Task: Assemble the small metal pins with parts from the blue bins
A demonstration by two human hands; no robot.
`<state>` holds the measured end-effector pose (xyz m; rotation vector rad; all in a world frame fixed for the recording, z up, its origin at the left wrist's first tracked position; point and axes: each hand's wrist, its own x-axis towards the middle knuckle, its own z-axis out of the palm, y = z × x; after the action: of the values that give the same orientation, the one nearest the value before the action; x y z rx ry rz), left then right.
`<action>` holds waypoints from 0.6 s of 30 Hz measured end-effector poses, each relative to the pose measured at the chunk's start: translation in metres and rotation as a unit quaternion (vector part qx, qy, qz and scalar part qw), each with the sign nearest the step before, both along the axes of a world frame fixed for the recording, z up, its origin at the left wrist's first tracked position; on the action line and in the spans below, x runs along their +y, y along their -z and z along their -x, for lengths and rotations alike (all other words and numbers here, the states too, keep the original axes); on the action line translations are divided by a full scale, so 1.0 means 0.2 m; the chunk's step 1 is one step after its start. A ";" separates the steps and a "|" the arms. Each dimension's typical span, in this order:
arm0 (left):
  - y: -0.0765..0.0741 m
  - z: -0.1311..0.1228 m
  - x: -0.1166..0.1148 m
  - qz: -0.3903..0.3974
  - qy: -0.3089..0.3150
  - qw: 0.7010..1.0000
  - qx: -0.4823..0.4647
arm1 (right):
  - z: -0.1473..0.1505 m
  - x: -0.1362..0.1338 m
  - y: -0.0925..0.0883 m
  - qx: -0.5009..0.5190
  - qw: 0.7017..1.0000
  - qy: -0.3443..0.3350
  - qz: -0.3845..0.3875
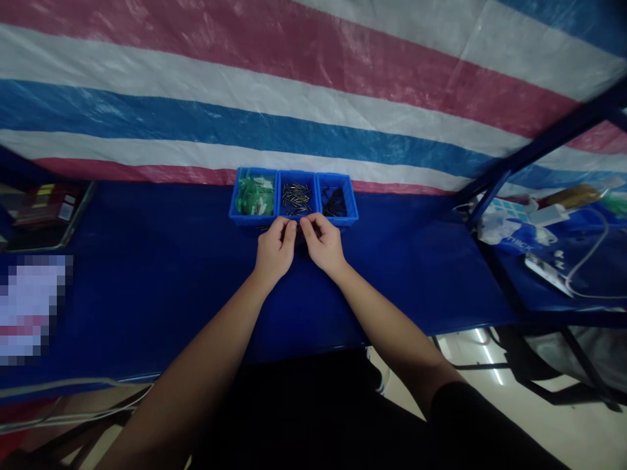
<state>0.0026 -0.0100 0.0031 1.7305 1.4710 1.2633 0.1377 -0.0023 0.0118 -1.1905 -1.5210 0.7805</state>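
Note:
My left hand (275,248) and my right hand (322,244) meet just in front of three blue bins, fingertips almost touching. Both are closed in a pinch, and whatever lies between the fingers is too small and hidden to name. Behind my left hand, the left bin (253,220) contains green and clear plastic pieces (257,194). Loose brass-coloured screw-like pins (296,196) lie in the middle bin (296,175). Small black parts (335,202) fill part of the right bin (351,203), beyond my right hand.
The bins stand on a blue tabletop (392,274) against a striped plastic sheet (294,111). At the left are a dark red box (46,205) and a blurred-out pale patch (32,307). Past a blue frame post on the right lie a phone (547,274) and a white cable (590,251).

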 end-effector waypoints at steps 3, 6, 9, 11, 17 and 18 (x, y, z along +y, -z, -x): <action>0.00 0.00 0.00 0.003 0.000 1.000 0.000 | 0.00 0.00 0.00 -0.001 1.000 -0.001 -0.004; 0.00 0.00 0.00 0.006 -0.003 1.000 0.001 | 0.00 0.00 0.00 -0.006 1.000 0.001 -0.004; 0.00 0.00 0.00 0.006 -0.003 1.000 -0.001 | 0.00 0.00 0.00 -0.006 1.000 0.000 -0.005; 0.00 0.00 0.00 0.006 -0.001 1.000 -0.004 | 0.00 0.00 0.00 -0.007 1.000 0.001 -0.005; 0.00 0.00 0.00 0.000 0.000 1.000 -0.006 | 0.00 0.00 0.00 -0.008 1.000 0.000 -0.003; 0.01 0.00 0.00 -0.001 0.001 1.000 -0.005 | 0.00 0.00 0.00 -0.008 1.000 -0.001 -0.002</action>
<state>0.0020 -0.0094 0.0019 1.7241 1.4637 1.2705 0.1377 -0.0027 0.0118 -1.1945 -1.5366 0.7713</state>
